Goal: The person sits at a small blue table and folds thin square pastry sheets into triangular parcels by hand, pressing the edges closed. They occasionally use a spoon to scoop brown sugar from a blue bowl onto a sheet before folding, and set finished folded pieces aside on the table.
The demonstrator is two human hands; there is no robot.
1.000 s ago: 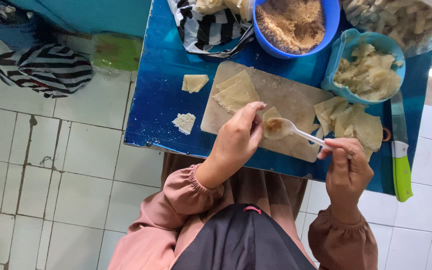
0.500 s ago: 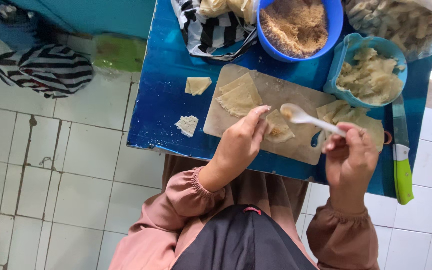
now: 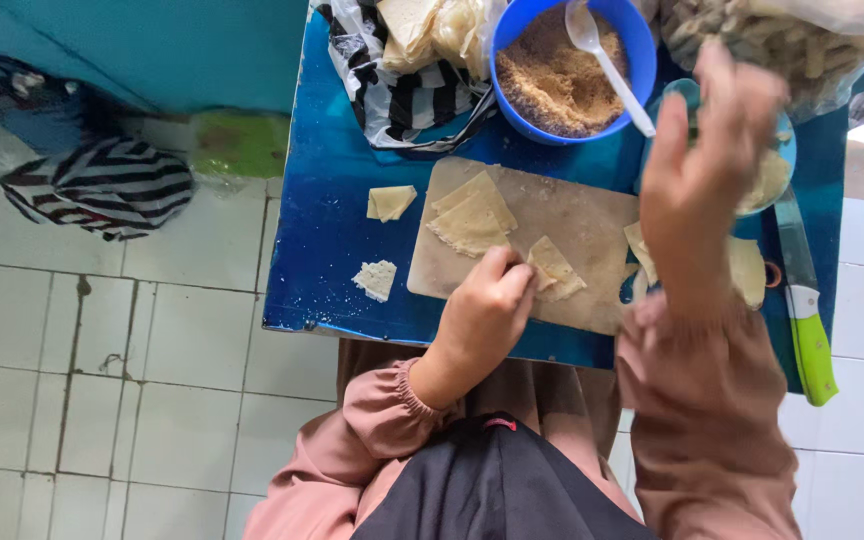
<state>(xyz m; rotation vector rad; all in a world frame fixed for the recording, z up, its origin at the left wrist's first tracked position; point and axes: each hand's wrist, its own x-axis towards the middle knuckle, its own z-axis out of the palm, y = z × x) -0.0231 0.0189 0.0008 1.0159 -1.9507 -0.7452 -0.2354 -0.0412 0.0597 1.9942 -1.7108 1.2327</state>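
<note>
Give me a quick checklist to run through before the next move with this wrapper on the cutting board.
1. Left hand steadying the small wrapper on the cutting board: ok, fingertips on it.
2. Right hand free: ok, raised above the table, holding nothing visible.
3. Spoon parked: ok, resting in the blue bowl of brown filling.
4. Filling on the wrapper: cannot tell, fingers cover part of it.
5. Knife clear of hands: ok, at the table's right edge.
6. Spare wrappers within reach: ok, stacked on the board.
</note>
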